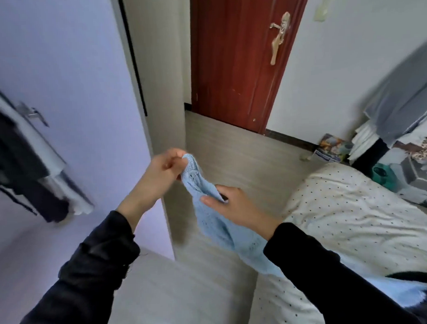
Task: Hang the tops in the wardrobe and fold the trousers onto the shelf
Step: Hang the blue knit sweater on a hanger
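At the far left, dark and white garments are hanging against the pale lilac wardrobe door, which is carrying a small metal handle. Just right of that door, the grey wood-grain side panel of the wardrobe is running down to the floor.

The left hand, coming out of a black sleeve, is reaching up in front of that panel and pinching the top edge of a light blue knitted top between curled fingers and thumb. The top is hanging down and trailing to the right, its lower end lying on the bed (partly hidden behind the right forearm). The right hand, also in a black sleeve, is gripping the top lower down, thumb lying across the near side of the knit and fingers tucked behind it, so the fabric is stretching loosely between the two hands.

Behind them a reddish-brown door with a brass lever handle is standing shut. To the right, the bed is wearing a cream cover with small dark dots, and beyond it stacked papers and books are crowding the corner under a blurred grey shape.
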The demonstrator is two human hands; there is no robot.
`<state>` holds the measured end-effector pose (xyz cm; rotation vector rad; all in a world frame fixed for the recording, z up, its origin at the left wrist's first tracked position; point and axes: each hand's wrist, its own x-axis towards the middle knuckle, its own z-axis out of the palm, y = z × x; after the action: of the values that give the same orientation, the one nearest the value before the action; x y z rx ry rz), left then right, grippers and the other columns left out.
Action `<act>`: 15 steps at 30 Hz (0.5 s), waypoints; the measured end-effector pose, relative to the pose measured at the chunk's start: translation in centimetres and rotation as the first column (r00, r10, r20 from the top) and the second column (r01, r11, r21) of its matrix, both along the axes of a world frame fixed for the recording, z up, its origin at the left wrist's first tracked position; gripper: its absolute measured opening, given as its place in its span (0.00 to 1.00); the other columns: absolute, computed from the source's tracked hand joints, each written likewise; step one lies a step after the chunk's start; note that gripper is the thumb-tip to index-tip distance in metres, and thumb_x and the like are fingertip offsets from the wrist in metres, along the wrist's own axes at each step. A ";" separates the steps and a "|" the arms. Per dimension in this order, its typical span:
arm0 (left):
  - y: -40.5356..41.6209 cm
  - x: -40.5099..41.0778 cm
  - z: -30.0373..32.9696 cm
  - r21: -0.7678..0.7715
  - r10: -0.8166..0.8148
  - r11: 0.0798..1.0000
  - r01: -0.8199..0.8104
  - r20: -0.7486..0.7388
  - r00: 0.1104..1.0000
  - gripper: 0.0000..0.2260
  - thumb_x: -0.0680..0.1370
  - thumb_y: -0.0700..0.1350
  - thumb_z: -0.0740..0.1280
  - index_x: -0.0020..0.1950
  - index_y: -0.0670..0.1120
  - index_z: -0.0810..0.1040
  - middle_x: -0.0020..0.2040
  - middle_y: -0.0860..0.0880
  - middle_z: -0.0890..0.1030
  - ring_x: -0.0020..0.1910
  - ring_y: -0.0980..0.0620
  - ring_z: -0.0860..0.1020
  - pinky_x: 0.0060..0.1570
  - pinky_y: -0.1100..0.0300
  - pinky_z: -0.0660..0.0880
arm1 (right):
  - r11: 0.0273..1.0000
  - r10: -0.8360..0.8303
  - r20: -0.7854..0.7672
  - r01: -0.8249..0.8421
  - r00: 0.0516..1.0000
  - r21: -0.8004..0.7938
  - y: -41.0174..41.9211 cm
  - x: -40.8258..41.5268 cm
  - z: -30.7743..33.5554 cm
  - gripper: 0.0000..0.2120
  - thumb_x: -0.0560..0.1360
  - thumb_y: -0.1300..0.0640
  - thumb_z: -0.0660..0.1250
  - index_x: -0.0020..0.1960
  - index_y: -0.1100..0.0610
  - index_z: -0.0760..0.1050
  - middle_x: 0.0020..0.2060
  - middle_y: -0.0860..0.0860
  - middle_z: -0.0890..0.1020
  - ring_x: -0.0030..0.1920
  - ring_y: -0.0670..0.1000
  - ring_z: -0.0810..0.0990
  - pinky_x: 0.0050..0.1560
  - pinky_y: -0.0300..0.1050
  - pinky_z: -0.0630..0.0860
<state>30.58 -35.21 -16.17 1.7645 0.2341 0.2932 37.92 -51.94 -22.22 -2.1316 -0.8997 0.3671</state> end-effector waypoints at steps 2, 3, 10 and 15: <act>4.1 -4.3 -0.2 0.006 0.119 0.993 -0.119 -0.018 0.993 0.09 0.80 0.37 0.60 0.43 0.45 0.75 0.34 0.52 0.79 0.33 0.58 0.76 0.37 0.65 0.75 | 0.992 0.119 -0.047 -0.116 0.992 0.050 4.3 -3.1 0.0 0.22 0.78 0.53 0.64 0.30 0.51 0.58 0.22 0.44 0.62 0.26 0.43 0.61 0.31 0.35 0.60; 5.1 -5.4 -0.3 0.028 0.142 0.990 -0.141 -0.030 0.989 0.09 0.80 0.37 0.60 0.42 0.45 0.75 0.32 0.53 0.78 0.31 0.58 0.75 0.37 0.64 0.74 | 0.986 0.150 -0.062 -0.145 0.987 0.079 5.3 -3.7 0.2 0.22 0.79 0.56 0.63 0.30 0.51 0.58 0.23 0.43 0.61 0.26 0.42 0.61 0.31 0.35 0.59; 13.9 -16.3 0.6 0.191 0.412 0.902 -0.387 -0.111 0.905 0.06 0.81 0.40 0.60 0.47 0.43 0.76 0.35 0.44 0.73 0.31 0.50 0.70 0.30 0.63 0.66 | 0.955 0.274 -0.001 -0.273 0.962 0.115 15.6 -8.2 1.0 0.18 0.80 0.56 0.61 0.37 0.68 0.70 0.29 0.54 0.67 0.31 0.47 0.63 0.33 0.40 0.59; 18.1 -21.6 2.5 0.280 0.476 0.861 -0.423 -0.154 0.866 0.07 0.80 0.40 0.61 0.45 0.45 0.77 0.41 0.45 0.75 0.40 0.51 0.71 0.44 0.59 0.68 | 0.905 0.422 0.048 -0.424 0.905 0.037 22.6 -9.7 3.2 0.17 0.80 0.56 0.60 0.32 0.50 0.65 0.27 0.45 0.67 0.29 0.42 0.63 0.32 0.36 0.62</act>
<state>8.99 -17.06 -13.71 1.9669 0.8121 0.4818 28.18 -29.37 -19.04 -1.8936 -1.3857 0.5172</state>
